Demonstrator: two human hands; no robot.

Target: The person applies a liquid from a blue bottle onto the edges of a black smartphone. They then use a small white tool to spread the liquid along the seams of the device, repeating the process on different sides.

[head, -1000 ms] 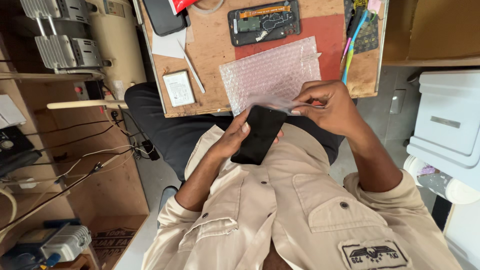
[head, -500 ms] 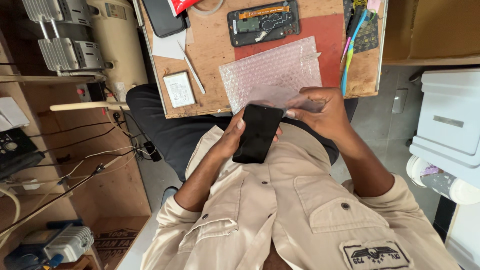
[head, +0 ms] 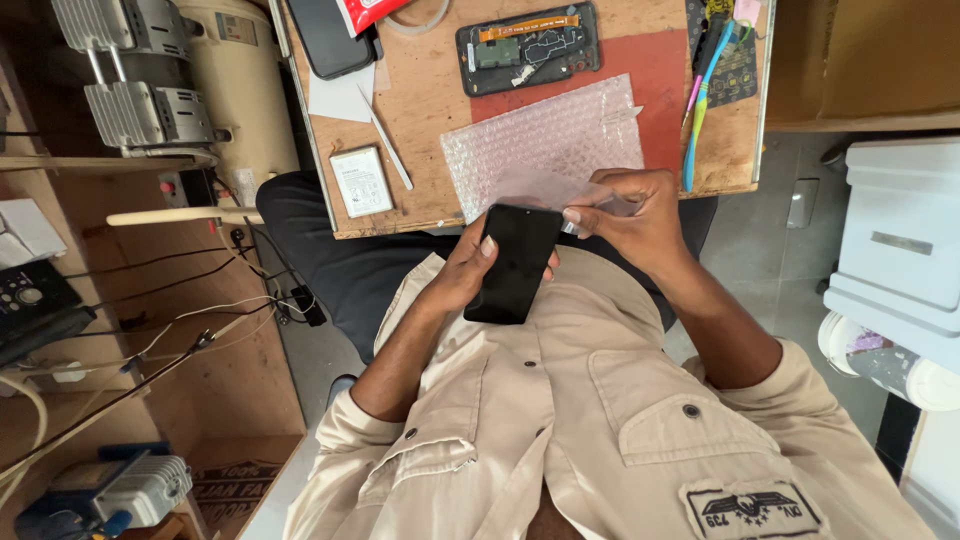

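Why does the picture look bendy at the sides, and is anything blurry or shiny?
Head view: the wide lens curves the edges, so the table looks slanted; daylight is even, shadows soft; the black phone in the left hand is sharp, without glare; the clear film at the right hand shines faintly.

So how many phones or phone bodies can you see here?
3: a black phone in the left hand, an opened phone body on the bench, and a dark phone at the top edge. Others may be hidden.
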